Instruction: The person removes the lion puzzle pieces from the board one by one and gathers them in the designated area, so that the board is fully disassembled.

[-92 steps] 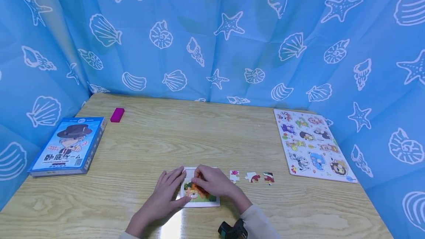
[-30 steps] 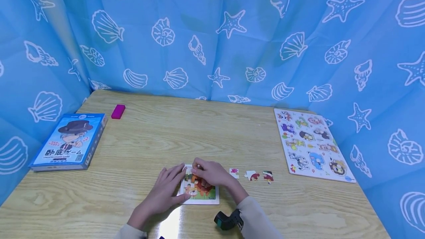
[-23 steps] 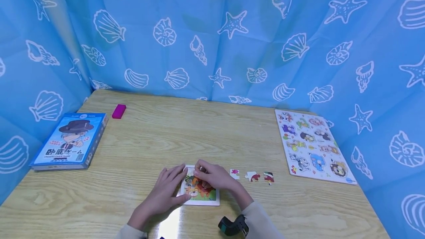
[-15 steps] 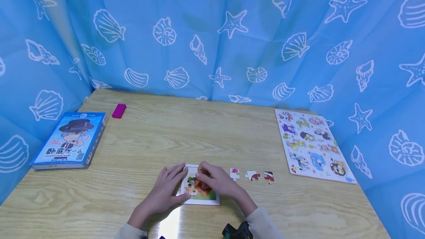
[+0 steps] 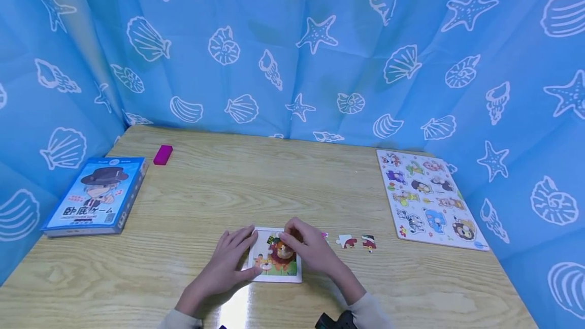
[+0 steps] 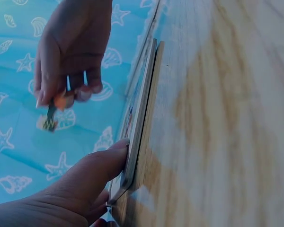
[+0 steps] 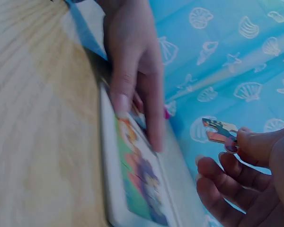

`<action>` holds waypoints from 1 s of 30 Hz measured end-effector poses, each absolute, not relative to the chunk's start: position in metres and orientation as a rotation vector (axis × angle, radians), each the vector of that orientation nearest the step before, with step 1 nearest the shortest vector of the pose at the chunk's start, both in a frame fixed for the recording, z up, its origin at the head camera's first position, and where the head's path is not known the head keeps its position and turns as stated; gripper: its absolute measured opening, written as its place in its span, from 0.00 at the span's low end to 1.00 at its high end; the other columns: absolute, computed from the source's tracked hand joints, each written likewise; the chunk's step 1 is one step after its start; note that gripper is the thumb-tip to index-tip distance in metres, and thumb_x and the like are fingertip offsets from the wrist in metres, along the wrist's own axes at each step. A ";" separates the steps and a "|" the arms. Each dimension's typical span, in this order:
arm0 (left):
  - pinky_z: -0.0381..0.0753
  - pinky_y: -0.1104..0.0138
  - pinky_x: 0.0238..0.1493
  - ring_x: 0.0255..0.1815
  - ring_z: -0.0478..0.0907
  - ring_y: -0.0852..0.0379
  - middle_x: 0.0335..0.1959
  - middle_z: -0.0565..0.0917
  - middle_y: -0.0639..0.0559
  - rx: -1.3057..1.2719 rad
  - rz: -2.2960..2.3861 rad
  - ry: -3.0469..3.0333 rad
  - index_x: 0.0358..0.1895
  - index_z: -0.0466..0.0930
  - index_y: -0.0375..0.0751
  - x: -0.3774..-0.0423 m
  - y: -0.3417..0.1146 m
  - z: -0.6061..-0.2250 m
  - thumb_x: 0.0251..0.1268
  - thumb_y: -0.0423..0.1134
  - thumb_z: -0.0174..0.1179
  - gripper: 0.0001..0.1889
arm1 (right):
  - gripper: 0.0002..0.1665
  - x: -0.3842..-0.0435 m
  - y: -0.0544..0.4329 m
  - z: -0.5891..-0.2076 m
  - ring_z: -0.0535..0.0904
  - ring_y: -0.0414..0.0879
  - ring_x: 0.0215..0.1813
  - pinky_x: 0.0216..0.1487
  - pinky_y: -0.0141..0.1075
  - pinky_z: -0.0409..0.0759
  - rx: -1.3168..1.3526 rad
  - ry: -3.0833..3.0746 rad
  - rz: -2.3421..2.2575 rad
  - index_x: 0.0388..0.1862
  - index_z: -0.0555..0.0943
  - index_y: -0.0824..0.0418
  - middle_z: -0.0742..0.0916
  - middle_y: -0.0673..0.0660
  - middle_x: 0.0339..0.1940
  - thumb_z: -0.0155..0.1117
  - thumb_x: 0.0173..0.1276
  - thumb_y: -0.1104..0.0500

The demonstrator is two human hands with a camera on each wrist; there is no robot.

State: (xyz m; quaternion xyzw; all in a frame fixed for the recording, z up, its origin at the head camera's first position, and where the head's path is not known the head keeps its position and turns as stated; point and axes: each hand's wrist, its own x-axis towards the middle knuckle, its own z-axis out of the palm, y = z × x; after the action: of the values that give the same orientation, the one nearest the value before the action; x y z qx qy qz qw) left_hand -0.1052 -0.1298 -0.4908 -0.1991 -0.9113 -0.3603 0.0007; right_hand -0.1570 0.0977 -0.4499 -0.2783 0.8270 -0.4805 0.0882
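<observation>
A small white-framed jigsaw puzzle with a lion picture lies at the front middle of the table. My left hand rests along its left side, fingers extended at the upper left corner and thumb on the lower left edge. In the left wrist view that thumb presses on the frame's edge. Above the puzzle my right hand pinches a puzzle piece between thumb and forefinger. The piece shows green and orange in the left wrist view, raised off the frame. Part of the puzzle is hidden by both hands.
Right of the puzzle lie loose puzzle pieces, one, another, and a third mostly behind my right hand. An animal peg board is at the far right. A blue game box and a magenta block sit at left.
My right hand has shifted rightward over the puzzle, carrying the piece away from the upper left part and covering one loose piece. My left hand keeps its place.
</observation>
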 end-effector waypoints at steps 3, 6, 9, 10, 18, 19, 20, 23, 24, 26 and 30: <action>0.33 0.44 0.69 0.71 0.51 0.38 0.72 0.58 0.39 -0.627 -1.142 -2.852 0.68 0.63 0.31 -0.105 -0.131 -0.493 0.57 0.52 0.65 0.40 | 0.07 -0.159 0.111 -0.448 0.74 0.44 0.26 0.26 0.30 0.73 -0.766 2.502 -1.465 0.35 0.75 0.61 0.80 0.52 0.25 0.56 0.72 0.58; 0.33 0.44 0.69 0.71 0.50 0.38 0.72 0.58 0.40 -0.631 -1.165 -2.841 0.68 0.63 0.31 -0.105 -0.131 -0.494 0.57 0.52 0.65 0.40 | 0.08 -0.160 0.124 -0.447 0.76 0.48 0.26 0.25 0.31 0.73 -0.657 2.538 -1.483 0.34 0.76 0.61 0.81 0.54 0.24 0.59 0.70 0.57; 0.32 0.44 0.69 0.71 0.50 0.38 0.72 0.58 0.40 -0.634 -1.187 -2.834 0.68 0.63 0.32 -0.105 -0.132 -0.495 0.57 0.53 0.65 0.41 | 0.09 -0.160 0.138 -0.447 0.76 0.48 0.25 0.23 0.31 0.72 -0.549 2.586 -1.456 0.33 0.76 0.60 0.80 0.53 0.23 0.61 0.69 0.56; 0.32 0.44 0.69 0.71 0.49 0.38 0.72 0.58 0.40 -0.635 -1.191 -2.833 0.68 0.63 0.32 -0.105 -0.132 -0.495 0.57 0.53 0.65 0.41 | 0.09 -0.160 0.142 -0.447 0.76 0.47 0.25 0.22 0.31 0.71 -0.516 2.601 -1.444 0.32 0.76 0.60 0.80 0.52 0.22 0.61 0.68 0.56; 0.33 0.44 0.69 0.71 0.50 0.38 0.72 0.58 0.40 -0.637 -1.177 -2.844 0.68 0.63 0.31 -0.105 -0.130 -0.494 0.57 0.53 0.65 0.41 | 0.08 -0.154 0.175 -0.452 0.75 0.43 0.21 0.20 0.31 0.73 -0.390 2.572 -1.392 0.31 0.77 0.64 0.79 0.52 0.19 0.63 0.66 0.60; 0.33 0.44 0.69 0.71 0.50 0.39 0.72 0.58 0.40 -0.636 -1.179 -2.846 0.68 0.63 0.31 -0.105 -0.130 -0.493 0.57 0.53 0.64 0.41 | 0.08 -0.153 0.178 -0.454 0.75 0.43 0.21 0.19 0.31 0.72 -0.384 2.565 -1.381 0.31 0.77 0.64 0.79 0.52 0.18 0.63 0.66 0.60; 0.33 0.44 0.69 0.71 0.50 0.39 0.72 0.58 0.40 -0.633 -1.176 -2.849 0.68 0.63 0.31 -0.105 -0.130 -0.493 0.57 0.53 0.64 0.41 | 0.09 -0.153 0.181 -0.456 0.75 0.42 0.20 0.18 0.31 0.72 -0.383 2.558 -1.377 0.31 0.77 0.65 0.79 0.52 0.18 0.63 0.66 0.60; 0.33 0.44 0.69 0.71 0.50 0.39 0.72 0.58 0.40 -0.631 -1.174 -2.851 0.68 0.62 0.31 -0.105 -0.130 -0.493 0.58 0.53 0.64 0.41 | 0.09 -0.151 0.188 -0.461 0.74 0.40 0.18 0.16 0.30 0.73 -0.381 2.546 -1.353 0.30 0.77 0.64 0.79 0.51 0.16 0.65 0.64 0.59; 0.33 0.44 0.69 0.71 0.50 0.39 0.72 0.58 0.40 -0.632 -1.174 -2.848 0.68 0.63 0.31 -0.105 -0.130 -0.493 0.58 0.53 0.64 0.40 | 0.09 -0.150 0.190 -0.462 0.74 0.40 0.18 0.16 0.31 0.74 -0.386 2.534 -1.357 0.29 0.77 0.64 0.79 0.51 0.16 0.65 0.64 0.59; 0.33 0.44 0.69 0.71 0.50 0.39 0.72 0.58 0.40 -0.635 -1.172 -2.844 0.68 0.63 0.31 -0.104 -0.130 -0.492 0.58 0.53 0.64 0.40 | 0.10 -0.149 0.192 -0.464 0.75 0.40 0.18 0.16 0.32 0.76 -0.425 2.513 -1.358 0.29 0.77 0.65 0.80 0.50 0.16 0.65 0.64 0.59; 0.34 0.44 0.69 0.71 0.50 0.39 0.72 0.58 0.40 -0.638 -1.175 -2.838 0.68 0.63 0.31 -0.104 -0.130 -0.493 0.59 0.54 0.64 0.40 | 0.11 -0.147 0.191 -0.464 0.76 0.39 0.19 0.18 0.33 0.78 -0.478 2.485 -1.336 0.29 0.77 0.64 0.80 0.49 0.19 0.67 0.63 0.58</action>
State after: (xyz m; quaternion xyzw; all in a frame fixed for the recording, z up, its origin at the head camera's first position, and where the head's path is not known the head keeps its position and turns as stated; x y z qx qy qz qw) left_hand -0.1045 -0.1302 -0.4927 -0.2034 -0.9046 -0.3746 0.0022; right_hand -0.1471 0.1911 -0.4643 -0.1654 0.8598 -0.4624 0.1395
